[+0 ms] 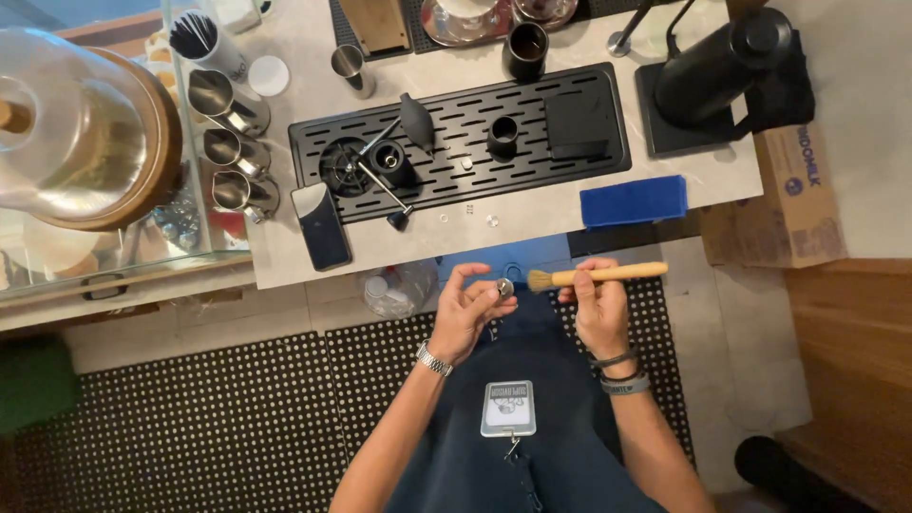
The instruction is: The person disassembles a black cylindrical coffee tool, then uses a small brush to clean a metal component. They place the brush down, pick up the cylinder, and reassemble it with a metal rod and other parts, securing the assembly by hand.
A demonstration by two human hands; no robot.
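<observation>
Far at nine o'clock, sat a glass-domed stand on a wooden base [90,123]; just to its right, stood three steel pitchers [233,147] in a column along the counter edge; at about ten o'clock from the hands, lay a dark phone [321,226] beside the black slotted drip tray [589,147], with disassembled grinder parts [380,163] and a black air blower [416,120] resting on the tray's left half. Below the counter edge, near the frame's centre, was curled the left hand [465,309], fingertips pinched narrowly around a small round metal part [505,286] held in the air over the lap, well off the counter. Immediately at three o'clock of that part, touched or nearly touched it the bristles of a wooden-handled brush [598,275]; was wrapped closed about the handle's middle the right hand [600,309], handle pointing toward three o'clock. Farther at one o'clock, lay a folded blue cloth [634,200] on the counter rim; beyond it at two o'clock, stood a black kettle [727,71] on its base. Judged as risks: could slip from so light a pinch, the small part, and drop to the studded floor mat [237,418]; could flick it loose, a hard brush stroke; could fall onto the dark trousers, brushed-off grounds.
</observation>
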